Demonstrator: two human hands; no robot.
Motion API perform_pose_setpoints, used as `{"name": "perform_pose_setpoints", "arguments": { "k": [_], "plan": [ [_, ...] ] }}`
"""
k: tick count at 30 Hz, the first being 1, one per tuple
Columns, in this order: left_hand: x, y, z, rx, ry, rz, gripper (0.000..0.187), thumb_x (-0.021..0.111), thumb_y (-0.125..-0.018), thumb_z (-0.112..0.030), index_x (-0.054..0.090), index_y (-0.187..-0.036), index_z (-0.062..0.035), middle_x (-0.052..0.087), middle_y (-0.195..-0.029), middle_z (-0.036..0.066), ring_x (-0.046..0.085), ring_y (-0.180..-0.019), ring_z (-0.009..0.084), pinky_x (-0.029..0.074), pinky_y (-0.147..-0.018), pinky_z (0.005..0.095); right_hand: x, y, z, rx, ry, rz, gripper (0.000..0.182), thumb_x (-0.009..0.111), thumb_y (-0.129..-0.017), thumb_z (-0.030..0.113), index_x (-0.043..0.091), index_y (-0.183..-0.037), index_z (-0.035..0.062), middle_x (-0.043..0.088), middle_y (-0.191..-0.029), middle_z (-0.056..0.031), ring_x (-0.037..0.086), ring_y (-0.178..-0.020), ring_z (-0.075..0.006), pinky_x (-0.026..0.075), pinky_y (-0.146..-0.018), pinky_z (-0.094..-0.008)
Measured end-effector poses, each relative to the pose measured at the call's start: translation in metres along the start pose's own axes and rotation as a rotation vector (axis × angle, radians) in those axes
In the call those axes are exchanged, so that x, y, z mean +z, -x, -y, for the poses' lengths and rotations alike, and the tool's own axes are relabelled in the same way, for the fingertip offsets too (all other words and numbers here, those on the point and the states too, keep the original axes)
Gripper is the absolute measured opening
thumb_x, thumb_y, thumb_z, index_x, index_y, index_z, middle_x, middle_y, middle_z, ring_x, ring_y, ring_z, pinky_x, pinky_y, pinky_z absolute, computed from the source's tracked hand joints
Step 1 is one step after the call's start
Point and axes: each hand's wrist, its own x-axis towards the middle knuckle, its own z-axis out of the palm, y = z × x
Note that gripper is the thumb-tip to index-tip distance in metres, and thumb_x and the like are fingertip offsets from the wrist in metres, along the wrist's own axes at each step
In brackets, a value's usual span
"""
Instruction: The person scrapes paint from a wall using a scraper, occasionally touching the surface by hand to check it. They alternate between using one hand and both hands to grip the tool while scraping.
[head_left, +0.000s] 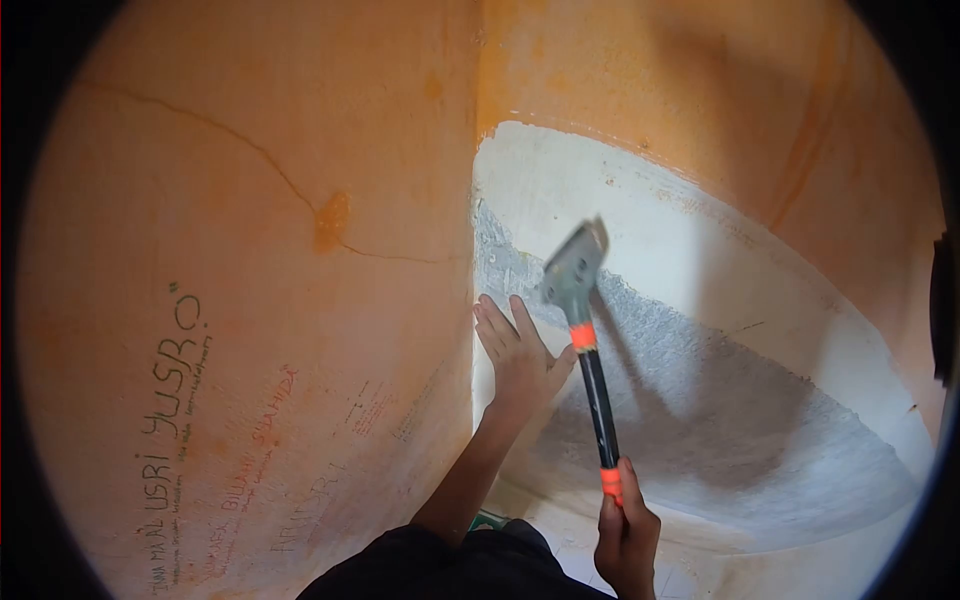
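Observation:
My right hand point(628, 535) is wrapped round the lower end of a long-handled scraper point(598, 400), which has a black handle with orange bands and a grey head. The scraper's head points up and slightly left, over the upper edge of a rough grey patch point(700, 390) on the wall. My left hand point(520, 355) has its fingers spread against the wall beside the corner, just left of the scraper's neck. It holds nothing. Whether the blade touches the wall, I cannot tell.
An orange wall point(250, 300) with a crack and handwriting stands on the left and meets the other wall at a corner. A white band point(640, 200) borders the grey patch. A dark object point(941, 310) is at the right edge. Pale floor tiles show below.

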Motion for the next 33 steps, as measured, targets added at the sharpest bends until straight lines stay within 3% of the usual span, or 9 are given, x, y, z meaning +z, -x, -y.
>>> {"name": "perform_pose_setpoints", "arguments": {
  "k": [3,6,12,15,18,21,28,30,33],
  "plan": [
    [-0.001,0.0,0.0,0.007,-0.024,0.0,0.103,0.066,-0.083,-0.044,0.011,-0.142,0.0186,-0.007,-0.142,0.051,-0.006,-0.135,0.0648,0.001,-0.108,0.0684,-0.005,0.004,0.002,0.114,-0.057,-0.026,0.046,0.045,-0.094,0.004,0.043,-0.138,-0.0074,0.051,-0.066,-0.0081,0.049,-0.057,-0.0109,0.04,-0.056,-0.0246],
    [-0.001,0.0,-0.002,-0.025,-0.035,0.027,0.103,0.066,-0.084,-0.047,0.011,-0.142,0.0187,-0.007,-0.142,0.051,-0.006,-0.135,0.0647,0.002,-0.108,0.0683,0.0,-0.001,-0.003,-0.066,0.016,-0.017,0.046,0.045,-0.094,0.004,0.042,-0.138,-0.0075,0.051,-0.066,-0.0081,0.049,-0.058,-0.011,0.041,-0.056,-0.025],
    [0.0,0.0,-0.001,-0.015,-0.022,0.023,0.105,0.065,-0.084,-0.049,0.01,-0.143,0.0181,-0.007,-0.142,0.051,-0.007,-0.135,0.0647,0.001,-0.108,0.0684,-0.006,0.004,0.003,0.088,0.0,-0.015,0.047,0.045,-0.093,0.002,0.041,-0.139,-0.0074,0.052,-0.066,-0.0086,0.05,-0.057,-0.0112,0.042,-0.056,-0.026],
    [0.001,0.001,-0.002,-0.023,-0.022,0.018,0.104,0.065,-0.084,-0.047,0.009,-0.143,0.0178,-0.007,-0.142,0.051,-0.007,-0.135,0.0645,0.001,-0.108,0.0684,0.0,-0.005,0.0,-0.092,0.055,-0.028,0.047,0.044,-0.094,0.002,0.041,-0.139,-0.0073,0.052,-0.065,-0.0077,0.049,-0.056,-0.0106,0.041,-0.056,-0.0252],
    [-0.002,0.0,-0.003,-0.025,0.005,0.023,0.103,0.066,-0.084,-0.043,0.008,-0.144,0.0177,-0.008,-0.143,0.051,-0.008,-0.135,0.0643,0.0,-0.108,0.0686,-0.009,0.011,0.001,0.154,-0.019,-0.014,0.047,0.045,-0.093,0.002,0.041,-0.139,-0.0075,0.054,-0.067,-0.0094,0.05,-0.057,-0.0114,0.042,-0.057,-0.0249],
    [0.001,0.001,-0.002,-0.005,-0.003,-0.004,0.102,0.066,-0.083,-0.041,0.008,-0.143,0.0184,-0.008,-0.143,0.05,-0.008,-0.135,0.0645,0.0,-0.108,0.0687,0.003,-0.009,-0.001,-0.08,0.004,-0.044,0.046,0.045,-0.093,0.002,0.042,-0.139,-0.0076,0.054,-0.067,-0.0096,0.05,-0.057,-0.0116,0.042,-0.057,-0.0248],
    [0.003,0.0,0.0,0.005,-0.012,0.012,0.102,0.066,-0.082,-0.04,0.008,-0.142,0.0199,-0.008,-0.143,0.051,-0.008,-0.135,0.0653,0.0,-0.108,0.069,-0.008,-0.005,-0.003,0.043,-0.031,0.025,0.045,0.046,-0.093,0.002,0.043,-0.137,-0.0079,0.057,-0.07,-0.0117,0.052,-0.059,-0.0124,0.043,-0.058,-0.0256],
    [0.005,0.002,-0.001,0.012,-0.037,-0.02,0.103,0.066,-0.082,-0.04,0.009,-0.142,0.0199,-0.007,-0.142,0.051,-0.008,-0.135,0.0654,0.0,-0.108,0.0692,0.0,-0.019,0.001,-0.09,0.041,0.033,0.045,0.045,-0.093,0.002,0.043,-0.137,-0.0083,0.06,-0.074,-0.0126,0.052,-0.061,-0.0117,0.044,-0.059,-0.0256],
    [0.001,0.0,-0.002,-0.014,-0.023,0.023,0.102,0.065,-0.084,-0.042,0.009,-0.142,0.0197,-0.008,-0.142,0.051,-0.008,-0.134,0.0659,-0.001,-0.108,0.0693,-0.004,-0.007,-0.004,-0.066,0.03,-0.006,0.045,0.046,-0.093,0.002,0.044,-0.137,-0.0078,0.06,-0.076,-0.0139,0.052,-0.061,-0.0121,0.044,-0.059,-0.0253]
  ]
}}
